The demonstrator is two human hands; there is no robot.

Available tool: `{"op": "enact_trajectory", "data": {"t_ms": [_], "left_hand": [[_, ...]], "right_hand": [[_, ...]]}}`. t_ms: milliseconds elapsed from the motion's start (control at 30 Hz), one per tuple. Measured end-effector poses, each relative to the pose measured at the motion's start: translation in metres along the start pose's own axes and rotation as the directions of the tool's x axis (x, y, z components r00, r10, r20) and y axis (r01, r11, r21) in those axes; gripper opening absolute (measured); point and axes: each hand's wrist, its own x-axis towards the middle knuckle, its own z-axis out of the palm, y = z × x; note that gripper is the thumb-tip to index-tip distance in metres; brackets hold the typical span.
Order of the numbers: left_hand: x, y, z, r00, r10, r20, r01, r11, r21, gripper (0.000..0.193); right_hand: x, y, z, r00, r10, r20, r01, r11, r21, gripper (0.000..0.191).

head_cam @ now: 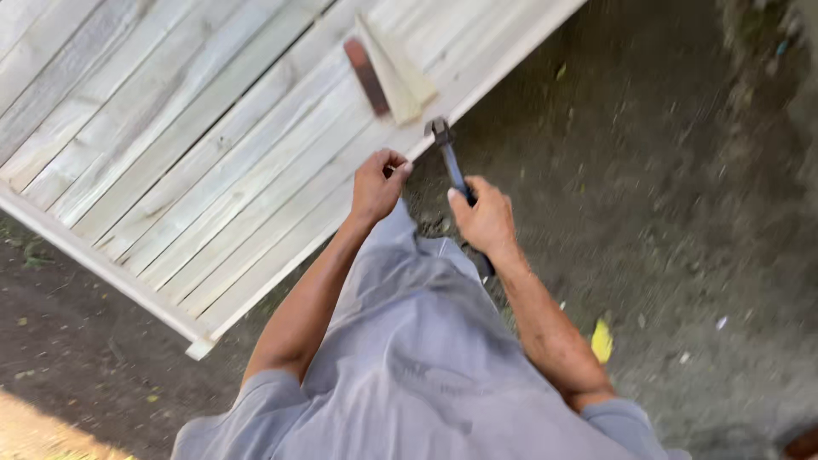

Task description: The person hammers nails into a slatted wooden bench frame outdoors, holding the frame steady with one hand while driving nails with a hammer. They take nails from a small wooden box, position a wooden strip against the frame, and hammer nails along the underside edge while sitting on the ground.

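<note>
1. The right hand (486, 217) is wrapped around the dark handle of a hammer (452, 166), fingers curled tight on the grip.
2. The hammer points away from the person, and its metal head sits at the near long edge of a pale wooden panel (196, 145) that lies flat on the ground (665, 170).
3. The left hand (377, 183) is at that same edge, just left of the hammer head, with its fingers bent in together as if pinching something small; what they pinch, if anything, is too small and blurred to tell.
4. The two hands are near each other but apart, both over the panel's near edge where it meets the dirt.
5. The panel is made of many parallel slats, framed by a rail along its long edges.
6. On the slats beyond the hands lies a loose pale wood offcut (396, 68), with a reddish-brown block (366, 75) touching its left side.
7. A yellow leaf (601, 341) lies on the ground near the right forearm.
8. The person wears a grey shirt (417, 358).
</note>
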Motion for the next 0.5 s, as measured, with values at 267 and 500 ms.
{"op": "enact_trajectory", "data": {"t_ms": [267, 500], "left_hand": [[0.193, 0.046, 0.028, 0.984, 0.009, -0.176, -0.007, 1.000, 0.013, 0.017], [0.377, 0.011, 0.060, 0.930, -0.059, -0.363, 0.077, 0.996, 0.034, 0.017]], "right_hand": [[0.212, 0.021, -0.016, 0.981, 0.113, 0.160, -0.125, 0.990, 0.067, 0.037], [0.431, 0.072, 0.043, 0.969, 0.031, 0.245, -0.053, 0.995, 0.082, 0.033]]}}
